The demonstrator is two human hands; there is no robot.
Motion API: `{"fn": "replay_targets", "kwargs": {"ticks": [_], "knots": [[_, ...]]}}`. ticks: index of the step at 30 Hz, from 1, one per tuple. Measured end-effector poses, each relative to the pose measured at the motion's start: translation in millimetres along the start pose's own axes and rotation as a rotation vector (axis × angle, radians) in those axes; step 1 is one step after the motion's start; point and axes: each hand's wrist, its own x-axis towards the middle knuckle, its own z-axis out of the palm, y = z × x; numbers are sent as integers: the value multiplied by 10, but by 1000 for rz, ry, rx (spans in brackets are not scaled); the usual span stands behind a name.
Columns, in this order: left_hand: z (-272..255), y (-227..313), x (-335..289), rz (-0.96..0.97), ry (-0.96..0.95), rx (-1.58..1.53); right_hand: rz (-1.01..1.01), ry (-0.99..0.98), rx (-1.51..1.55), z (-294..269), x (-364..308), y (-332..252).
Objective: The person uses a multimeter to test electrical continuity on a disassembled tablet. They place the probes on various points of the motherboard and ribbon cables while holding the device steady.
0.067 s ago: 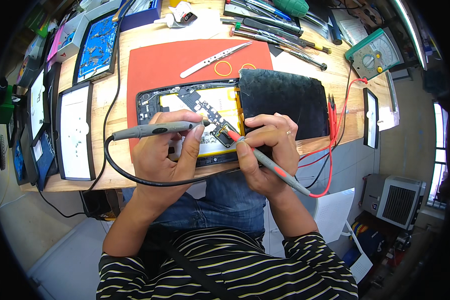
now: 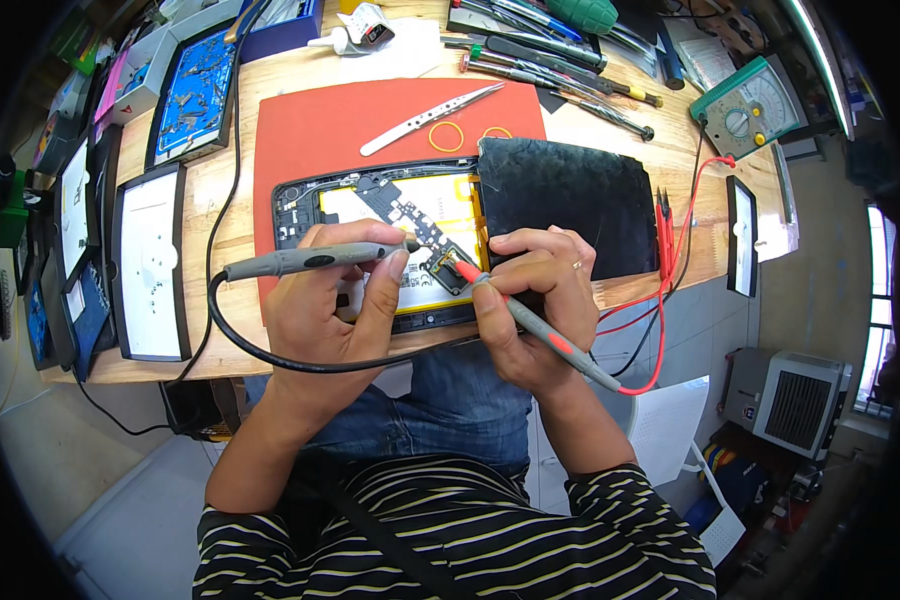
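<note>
My left hand pinches a grey multimeter probe with a black cable, its tip pointing right over a small dark circuit board. In my right hand is a grey and red multimeter probe, its red end down at the board's lower right part. That board lies across the battery of an opened tablet. Whether either tip touches metal is too small to tell. A dark screen panel lies to the right, against the tablet, with my right fingers over its lower left corner.
Under the tablet lies a red mat with tweezers and a yellow rubber band. Several screwdrivers lie behind. A green analog multimeter stands far right, red cables nearby. Trays of small parts line the left.
</note>
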Motion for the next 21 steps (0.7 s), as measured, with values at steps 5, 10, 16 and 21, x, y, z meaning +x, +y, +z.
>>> {"fn": "replay_targets", "kwargs": {"ticks": [5,10,16,21], "knots": [[-1,-2,4,4,-3,-4,0,-4,-1,0,-2,1],[-3,-1,4,-15,-7,-26,-2,4,7,9,-6,6],[-8,-50,-15,67,17,-117,18,-21,30,-3,-24,-7],[-43,-56,-39,95,-49,-130,31,-32,19,-9,-29,-12]]}}
